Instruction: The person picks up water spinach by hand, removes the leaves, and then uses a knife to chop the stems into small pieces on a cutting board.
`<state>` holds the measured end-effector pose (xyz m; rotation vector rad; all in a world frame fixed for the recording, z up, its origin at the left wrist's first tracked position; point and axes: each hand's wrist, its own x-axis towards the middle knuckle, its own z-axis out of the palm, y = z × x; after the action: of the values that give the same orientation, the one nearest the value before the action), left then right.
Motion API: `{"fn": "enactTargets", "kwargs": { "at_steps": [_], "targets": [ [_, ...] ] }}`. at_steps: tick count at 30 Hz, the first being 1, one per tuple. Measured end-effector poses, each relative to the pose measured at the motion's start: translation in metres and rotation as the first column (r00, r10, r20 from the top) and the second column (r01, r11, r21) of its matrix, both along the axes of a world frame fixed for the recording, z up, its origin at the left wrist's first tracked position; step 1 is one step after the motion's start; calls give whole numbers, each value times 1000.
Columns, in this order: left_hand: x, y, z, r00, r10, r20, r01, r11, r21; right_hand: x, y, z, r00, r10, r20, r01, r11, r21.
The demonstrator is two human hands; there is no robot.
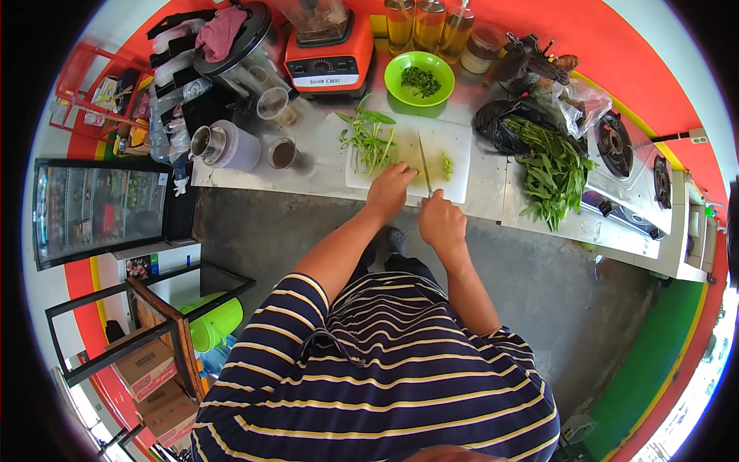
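Note:
A white cutting board [460, 142] lies on the metal counter, with leafy green stalks [372, 148] on its left side. My left hand [391, 189] is closed over the near end of these stalks, fingers curled down at the board. My right hand [443, 222] grips the handle of a kitchen knife [425, 163], whose blade points away from me across the board, just right of my left fingertips. A small pile of cut green pieces [446, 165] rests right of the blade. Behind the board, a bright green bowl [394, 86] holds chopped greens [420, 80].
A large bunch of leafy greens [556, 177] lies at the right beside a black plastic bag [493, 123] and a gas stove [627, 165]. Leftward stand a glass of dark liquid [283, 153], a plastic cup [275, 106] and a flask [235, 146]. A red blender [327, 61] and bottles [428, 27] line the back.

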<state>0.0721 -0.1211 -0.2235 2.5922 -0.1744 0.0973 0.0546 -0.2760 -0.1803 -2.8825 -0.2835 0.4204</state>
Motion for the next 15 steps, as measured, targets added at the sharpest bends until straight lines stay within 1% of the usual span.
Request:
{"fn": "enactTargets", "kwargs": {
  "at_steps": [2,4,8,10,14,15],
  "targets": [
    [0,0,5,1000,-10,-5,10,1000,0,2,5,-5,1000,2,17,-2,1000,0],
    [-1,-3,8,999,11,-31,-9,999,45,0,15,-20,993,-98,-61,102,993,63],
    [0,-1,5,1000,-5,-20,5,1000,25,6,13,-22,996,-82,-46,85,994,63],
    [1,1,7,997,-29,-75,33,998,50,9,10,-7,999,-38,-37,40,998,54],
    [1,2,6,999,-39,-29,40,998,39,4,16,-19,998,-59,-28,60,997,42],
    [0,2,4,1000,-26,18,26,1000,0,3,20,-22,996,-75,-54,78,995,60]
  ]
}}
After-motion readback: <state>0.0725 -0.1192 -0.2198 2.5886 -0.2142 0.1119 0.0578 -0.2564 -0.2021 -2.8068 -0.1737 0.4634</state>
